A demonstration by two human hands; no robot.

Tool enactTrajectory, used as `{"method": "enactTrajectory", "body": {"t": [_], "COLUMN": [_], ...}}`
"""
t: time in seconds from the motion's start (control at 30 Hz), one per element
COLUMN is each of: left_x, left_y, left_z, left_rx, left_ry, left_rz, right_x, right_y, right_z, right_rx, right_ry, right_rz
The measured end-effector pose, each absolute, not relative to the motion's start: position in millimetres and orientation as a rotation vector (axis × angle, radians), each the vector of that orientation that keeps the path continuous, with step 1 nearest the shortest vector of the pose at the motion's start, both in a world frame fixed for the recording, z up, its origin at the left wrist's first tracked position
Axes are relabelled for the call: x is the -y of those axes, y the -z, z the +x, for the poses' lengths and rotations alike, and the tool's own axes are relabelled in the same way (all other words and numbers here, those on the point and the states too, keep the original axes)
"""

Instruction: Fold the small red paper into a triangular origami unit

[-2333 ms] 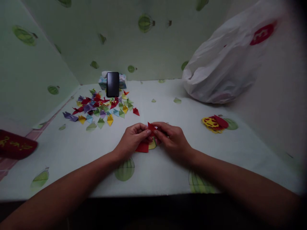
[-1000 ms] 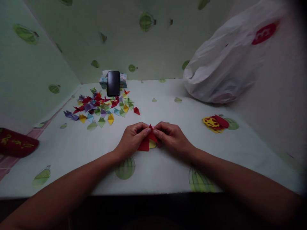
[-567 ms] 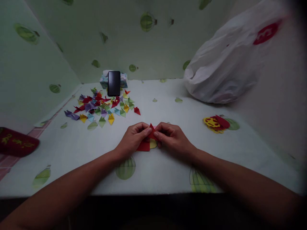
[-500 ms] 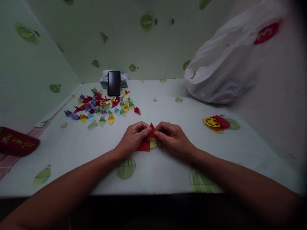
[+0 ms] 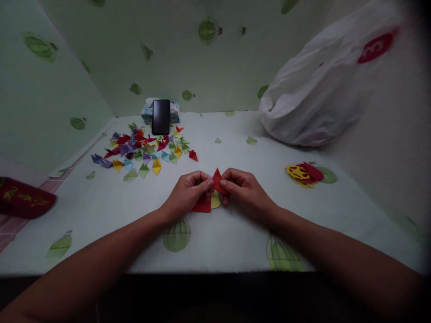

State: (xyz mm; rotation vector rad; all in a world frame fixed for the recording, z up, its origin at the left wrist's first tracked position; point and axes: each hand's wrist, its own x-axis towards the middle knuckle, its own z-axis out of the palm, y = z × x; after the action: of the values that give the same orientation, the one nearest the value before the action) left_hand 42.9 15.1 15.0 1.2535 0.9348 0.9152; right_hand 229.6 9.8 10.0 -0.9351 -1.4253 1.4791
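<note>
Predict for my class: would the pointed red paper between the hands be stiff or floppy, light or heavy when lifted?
The pointed red paper is probably light, since the left hand and right hand merely pinch its sides. It seems fairly stiff, as its tip points up without drooping. Looking thin, it would likely crease if squeezed.

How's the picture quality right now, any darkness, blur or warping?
Head view: dim overall, blackening at the right edge; head view: the white bag looks stretched toward the upper right, its red mark soft; head view: the red triangular paper has fairly clear edges; head view: no strong glare on the phone.
</note>
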Motion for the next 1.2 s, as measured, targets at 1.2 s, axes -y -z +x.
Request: {"method": "enactTrajectory", "body": {"t": [1.2], "left_x": [-23.0], "left_y": [-15.0], "left_z": [34.9], "left_rx": [-0.758], "left_ry": [-0.681], "left_rz": [1.278], "right_x": [-11.5], "right_y": [-10.9], "right_z": [230.1], "right_rx": [1.189], "right_ry": [-1.524], "right_rz": [-0.876]}}
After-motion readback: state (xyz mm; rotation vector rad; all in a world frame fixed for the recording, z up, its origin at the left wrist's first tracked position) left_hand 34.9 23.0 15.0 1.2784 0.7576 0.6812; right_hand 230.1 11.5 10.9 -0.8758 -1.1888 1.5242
